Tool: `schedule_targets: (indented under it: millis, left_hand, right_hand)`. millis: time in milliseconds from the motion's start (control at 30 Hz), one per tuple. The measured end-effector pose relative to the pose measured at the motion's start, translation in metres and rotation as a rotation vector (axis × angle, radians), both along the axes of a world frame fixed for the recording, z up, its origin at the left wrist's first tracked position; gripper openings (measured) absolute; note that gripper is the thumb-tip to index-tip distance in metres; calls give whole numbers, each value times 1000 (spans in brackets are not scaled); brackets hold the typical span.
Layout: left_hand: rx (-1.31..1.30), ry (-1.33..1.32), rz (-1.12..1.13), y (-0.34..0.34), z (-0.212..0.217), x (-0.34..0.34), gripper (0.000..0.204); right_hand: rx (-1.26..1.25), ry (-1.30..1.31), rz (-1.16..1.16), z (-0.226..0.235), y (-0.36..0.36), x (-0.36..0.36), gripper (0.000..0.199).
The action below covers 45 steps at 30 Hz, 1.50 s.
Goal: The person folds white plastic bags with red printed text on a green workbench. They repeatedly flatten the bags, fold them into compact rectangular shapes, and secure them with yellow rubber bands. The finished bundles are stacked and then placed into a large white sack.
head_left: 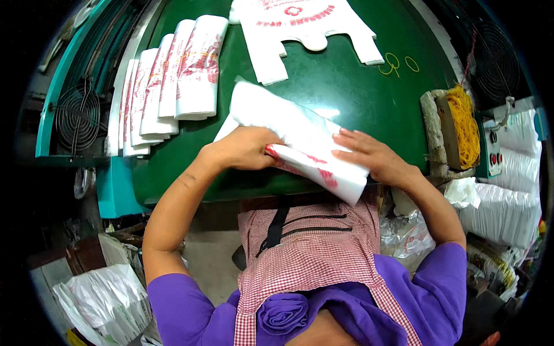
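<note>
A thick folded stack of white plastic bags with red print (294, 135) lies tilted across the near edge of the green table (346, 86). My left hand (245, 149) grips its near left edge, fingers curled under the fold. On the right end of the stack rests my right hand (375, 157), pressing down with spread fingers. Several folded bundles of the same bags (173, 81) lie overlapped in a row at the table's left. A flat stack of unfolded handled bags (306, 23) lies at the far side.
Yellow rubber bands fill a box (464, 124) at the right, and two loose bands (398, 62) lie on the table. Wire fan guards (78, 115) sit at the left. White bag stacks (511, 196) stand at the right. A bag-filled carton (104, 294) sits lower left.
</note>
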<state>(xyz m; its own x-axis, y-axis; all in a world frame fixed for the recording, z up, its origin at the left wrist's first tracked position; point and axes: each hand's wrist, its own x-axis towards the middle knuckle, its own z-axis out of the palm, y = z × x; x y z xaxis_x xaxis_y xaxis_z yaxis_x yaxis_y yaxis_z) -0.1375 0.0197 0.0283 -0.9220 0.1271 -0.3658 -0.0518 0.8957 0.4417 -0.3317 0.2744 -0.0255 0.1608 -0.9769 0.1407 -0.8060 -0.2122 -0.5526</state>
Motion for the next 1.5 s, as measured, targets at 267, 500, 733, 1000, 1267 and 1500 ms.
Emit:
schedule_targets:
  millis: [267, 500, 733, 1000, 1267, 1500]
  left_hand:
    - [-307, 638, -173, 11, 30, -33, 25]
    - [-79, 184, -35, 37, -5, -15, 27]
    - [49, 58, 154, 13, 10, 13, 34]
    - [-29, 369, 128, 19, -26, -35, 62]
    - [440, 248, 320, 44, -25, -4, 44]
    - [1323, 471, 851, 53, -23, 9, 46]
  right_hand:
    - [134, 393, 187, 27, -27, -43, 45]
    - [415, 37, -160, 80, -10, 11, 57]
    - [324, -161, -297, 48, -13, -9, 30]
    - [18, -273, -621, 21, -59, -81, 33]
    - [74, 248, -1069, -5, -64, -166, 26]
    - [-206, -427, -509, 42, -88, -6, 17]
